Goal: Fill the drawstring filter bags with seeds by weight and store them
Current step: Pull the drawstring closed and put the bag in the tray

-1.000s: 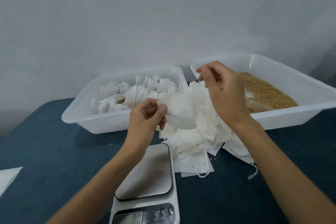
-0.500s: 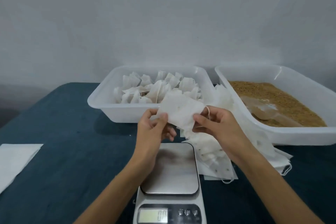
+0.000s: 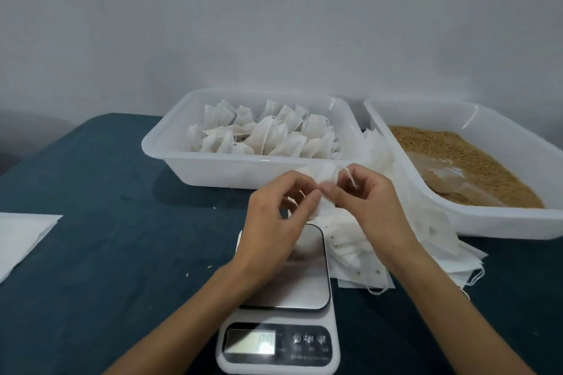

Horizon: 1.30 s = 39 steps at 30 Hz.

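Above the digital kitchen scale (image 3: 304,280), my left hand (image 3: 274,219) and my right hand (image 3: 365,207) both pinch one empty white drawstring filter bag (image 3: 324,179) at its top edge. Its string loops over my right fingers. A pile of empty bags (image 3: 432,231) lies on the table right of the scale. Several filled bags (image 3: 265,134) sit in the left white tub (image 3: 170,149). Brown seeds (image 3: 451,149) fill the right white tub (image 3: 502,225), with a clear scoop (image 3: 441,176) lying in them. The scale display (image 3: 253,341) reads zero.
The dark blue table (image 3: 106,253) carries a white sheet (image 3: 21,237) at its left edge. A few loose seeds (image 3: 198,271) dot the cloth left of the scale. A plain grey wall stands close behind both tubs.
Both hands have come together and lower over the scale. The bag, held flat and spread half a second ago, is now bunched between my fingertips.
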{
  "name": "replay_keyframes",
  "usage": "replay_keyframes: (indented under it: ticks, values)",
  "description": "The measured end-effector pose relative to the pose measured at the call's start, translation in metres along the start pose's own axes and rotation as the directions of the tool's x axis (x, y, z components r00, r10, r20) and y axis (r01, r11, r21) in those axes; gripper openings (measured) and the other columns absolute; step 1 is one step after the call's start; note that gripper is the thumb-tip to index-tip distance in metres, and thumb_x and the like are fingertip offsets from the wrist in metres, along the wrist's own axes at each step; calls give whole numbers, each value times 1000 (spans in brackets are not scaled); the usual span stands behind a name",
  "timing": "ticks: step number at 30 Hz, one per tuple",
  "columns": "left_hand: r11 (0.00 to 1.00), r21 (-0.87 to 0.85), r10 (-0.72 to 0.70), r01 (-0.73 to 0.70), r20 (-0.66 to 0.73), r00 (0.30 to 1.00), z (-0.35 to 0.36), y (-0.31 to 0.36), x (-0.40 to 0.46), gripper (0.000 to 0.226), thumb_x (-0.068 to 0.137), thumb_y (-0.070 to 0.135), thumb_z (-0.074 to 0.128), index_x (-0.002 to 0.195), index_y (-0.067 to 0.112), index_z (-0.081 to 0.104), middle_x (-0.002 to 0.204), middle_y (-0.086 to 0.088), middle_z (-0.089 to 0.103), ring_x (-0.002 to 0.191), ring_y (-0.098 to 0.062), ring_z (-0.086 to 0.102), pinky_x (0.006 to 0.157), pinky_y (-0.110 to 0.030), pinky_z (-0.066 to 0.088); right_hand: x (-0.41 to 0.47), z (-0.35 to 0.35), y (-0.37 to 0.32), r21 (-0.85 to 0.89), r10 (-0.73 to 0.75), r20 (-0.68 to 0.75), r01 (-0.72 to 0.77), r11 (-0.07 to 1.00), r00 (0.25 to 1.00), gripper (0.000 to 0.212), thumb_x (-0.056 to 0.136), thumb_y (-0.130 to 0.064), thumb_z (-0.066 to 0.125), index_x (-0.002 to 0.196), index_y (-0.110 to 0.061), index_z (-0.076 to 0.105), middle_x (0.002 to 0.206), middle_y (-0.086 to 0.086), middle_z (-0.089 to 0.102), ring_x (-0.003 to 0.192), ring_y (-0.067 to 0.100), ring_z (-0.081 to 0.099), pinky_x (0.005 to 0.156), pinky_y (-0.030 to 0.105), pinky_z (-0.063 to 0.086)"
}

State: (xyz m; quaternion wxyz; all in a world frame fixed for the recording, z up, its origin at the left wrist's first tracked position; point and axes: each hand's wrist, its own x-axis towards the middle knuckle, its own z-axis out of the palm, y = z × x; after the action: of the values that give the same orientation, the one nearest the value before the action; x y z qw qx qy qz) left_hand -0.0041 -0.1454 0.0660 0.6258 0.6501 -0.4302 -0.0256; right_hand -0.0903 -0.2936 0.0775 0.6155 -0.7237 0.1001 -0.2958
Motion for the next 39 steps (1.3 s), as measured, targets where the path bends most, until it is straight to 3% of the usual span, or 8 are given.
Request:
replay_keyframes:
  ticks: [12,15,18,21,26,30,35,39]
  values:
    - [970,-168,-172,174,26,985,-4,-8,5,9,97,12,72,89,9,72,76,4,69,69,-13,62,66,-28,55,-2,5,1,239,52,49,-62,969,997,11,92,-11,68,103,-7,66,88,13,72,78,25,70,78,32,59]
    - [938,-263,-233,224,-3,972,-6,-10,8,15,99,12,70,86,5,69,68,0,65,62,-13,59,64,-24,53,-3,6,-1,-49,-158,-4,158,986,987,11,97,-2,61,95,-13,61,84,3,65,73,21,65,75,36,58]
    - [935,-275,-238,223,-22,971,-6,-9,8,17,101,14,67,85,6,69,66,0,64,60,-13,57,63,-23,51,-6,8,3,-455,-379,73,369,810,922,24,95,3,60,91,-18,72,89,-8,60,79,14,62,73,23,50]
    - [951,-236,-209,199,-18,978,-5,-7,6,16,100,14,68,86,6,69,68,3,64,64,-11,58,63,-23,51,-7,8,6,-564,-380,58,345,750,923,25,96,1,60,101,-17,78,91,-9,60,84,10,62,73,15,45]
    - [996,-48,-79,78,-7,997,-3,-5,3,11,99,13,70,89,10,72,80,3,69,75,-13,64,69,-27,52,-5,12,2,-144,-15,60,24,989,998,30,100,-37,59,93,-13,75,95,12,68,88,34,68,87,53,55]
    - [996,74,44,-47,37,998,-3,-3,2,8,97,5,70,98,11,76,94,2,68,88,-22,65,76,-27,53,-8,12,2,-78,-14,61,19,997,998,43,96,-36,68,101,7,67,101,39,60,99,56,58,88,68,47]
    - [970,-123,-230,211,-169,959,-8,-5,8,36,94,23,77,125,29,60,126,10,63,107,-6,65,85,-23,57,-3,0,-1,292,113,18,-113,950,993,20,96,-20,66,108,-8,76,112,16,74,109,32,70,95,46,57]
    - [773,-483,-449,412,43,892,-16,-8,18,28,93,12,74,121,9,71,110,-5,79,97,-20,75,79,-30,62,-2,0,0,244,81,-6,-77,967,997,15,94,-21,69,102,-12,78,109,7,76,105,22,72,88,31,58]
